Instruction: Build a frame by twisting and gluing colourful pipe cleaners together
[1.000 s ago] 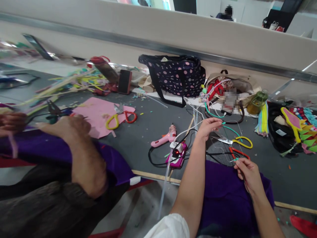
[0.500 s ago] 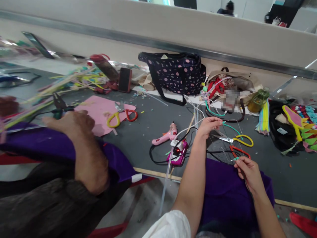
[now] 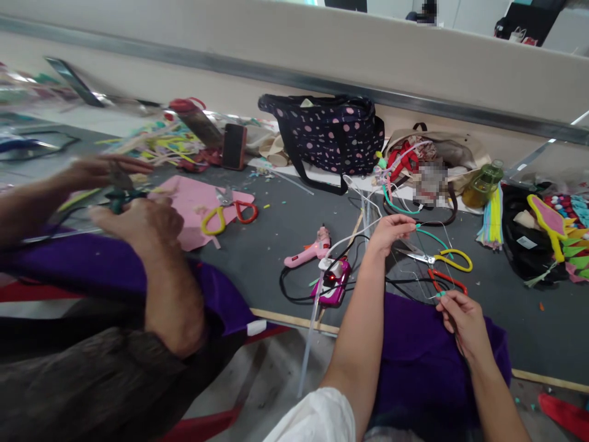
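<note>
My left hand (image 3: 390,233) pinches one end of a thin bent wire frame (image 3: 416,277) at a bit of green wrapping. Lower and to the right, my right hand (image 3: 460,310) pinches the frame at a second green-wrapped spot, above the purple cloth (image 3: 426,350) over my lap. The wire zigzags between the two hands. Behind it on the table lie scissors (image 3: 453,261) with one yellow and one red handle, partly crossed by the wire. A black cable passes beneath my left forearm.
A pink glue gun (image 3: 313,247) and a purple power socket (image 3: 335,285) lie left of my arm. Beyond stand a dotted bag (image 3: 329,135) and an oil bottle (image 3: 483,185). At left, a co-worker's hand (image 3: 147,221) holds pliers (image 3: 120,190) near pink sheet (image 3: 188,215) and other scissors (image 3: 224,212).
My hands keep their grip on the wire with almost no movement. The co-worker's far hand has come in from the left edge to the pliers. The view has shifted slightly.
</note>
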Demonstrator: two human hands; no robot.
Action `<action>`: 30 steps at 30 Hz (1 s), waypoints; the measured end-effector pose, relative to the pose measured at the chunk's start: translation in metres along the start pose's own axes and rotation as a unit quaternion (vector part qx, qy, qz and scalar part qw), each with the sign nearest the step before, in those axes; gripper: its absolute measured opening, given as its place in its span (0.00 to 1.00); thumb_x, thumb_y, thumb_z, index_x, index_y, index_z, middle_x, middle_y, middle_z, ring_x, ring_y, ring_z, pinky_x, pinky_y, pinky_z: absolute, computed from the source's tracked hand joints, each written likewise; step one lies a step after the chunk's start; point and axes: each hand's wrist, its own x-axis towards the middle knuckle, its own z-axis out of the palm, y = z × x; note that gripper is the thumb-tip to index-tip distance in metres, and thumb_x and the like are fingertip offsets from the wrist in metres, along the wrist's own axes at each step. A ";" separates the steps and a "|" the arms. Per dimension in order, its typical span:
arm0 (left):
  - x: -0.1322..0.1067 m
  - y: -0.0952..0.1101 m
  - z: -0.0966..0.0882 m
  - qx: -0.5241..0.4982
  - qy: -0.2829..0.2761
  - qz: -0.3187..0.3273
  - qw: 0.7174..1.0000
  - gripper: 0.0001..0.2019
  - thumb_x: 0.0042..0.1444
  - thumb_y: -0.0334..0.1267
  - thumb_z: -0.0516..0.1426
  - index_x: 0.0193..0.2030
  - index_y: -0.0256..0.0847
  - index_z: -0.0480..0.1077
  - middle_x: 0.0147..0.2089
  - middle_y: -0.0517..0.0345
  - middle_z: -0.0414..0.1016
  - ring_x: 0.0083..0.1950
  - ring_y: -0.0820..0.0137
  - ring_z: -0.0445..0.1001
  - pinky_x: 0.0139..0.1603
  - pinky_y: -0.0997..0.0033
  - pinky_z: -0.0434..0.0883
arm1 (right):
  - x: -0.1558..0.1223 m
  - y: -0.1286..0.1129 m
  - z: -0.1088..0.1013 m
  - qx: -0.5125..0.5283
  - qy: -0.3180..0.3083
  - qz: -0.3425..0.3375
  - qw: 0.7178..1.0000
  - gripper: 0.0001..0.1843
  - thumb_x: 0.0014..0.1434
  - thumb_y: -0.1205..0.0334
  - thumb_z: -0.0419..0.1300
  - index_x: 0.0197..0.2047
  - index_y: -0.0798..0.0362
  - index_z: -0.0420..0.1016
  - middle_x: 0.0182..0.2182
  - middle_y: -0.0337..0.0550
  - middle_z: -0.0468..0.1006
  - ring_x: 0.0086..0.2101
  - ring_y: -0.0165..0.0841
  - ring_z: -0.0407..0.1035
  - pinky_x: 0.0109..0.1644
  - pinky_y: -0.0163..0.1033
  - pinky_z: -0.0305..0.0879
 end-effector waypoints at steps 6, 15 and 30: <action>0.000 0.001 0.000 0.015 0.011 0.004 1.000 0.15 0.35 0.39 0.70 0.31 0.35 0.76 0.26 0.58 0.75 0.24 0.78 0.67 0.28 0.76 0.64 | -0.002 0.001 0.002 0.006 0.004 0.000 1.000 0.16 0.46 0.51 0.71 0.31 0.55 0.78 0.22 0.40 0.73 0.18 0.23 0.56 0.15 0.28 0.50; -0.002 0.003 0.000 0.032 0.004 -0.005 0.999 0.15 0.36 0.40 0.69 0.31 0.35 0.77 0.27 0.56 0.76 0.24 0.77 0.66 0.29 0.75 0.64 | 0.000 0.002 0.001 0.008 -0.003 0.002 1.000 0.15 0.46 0.51 0.70 0.31 0.54 0.78 0.22 0.40 0.73 0.18 0.23 0.56 0.15 0.28 0.49; -0.002 0.002 0.002 0.041 0.001 0.008 0.999 0.13 0.37 0.40 0.68 0.29 0.36 0.77 0.26 0.57 0.75 0.23 0.78 0.65 0.28 0.74 0.63 | 0.000 0.003 -0.004 0.006 -0.022 0.012 1.000 0.16 0.47 0.52 0.71 0.33 0.53 0.76 0.24 0.39 0.73 0.19 0.22 0.57 0.14 0.26 0.51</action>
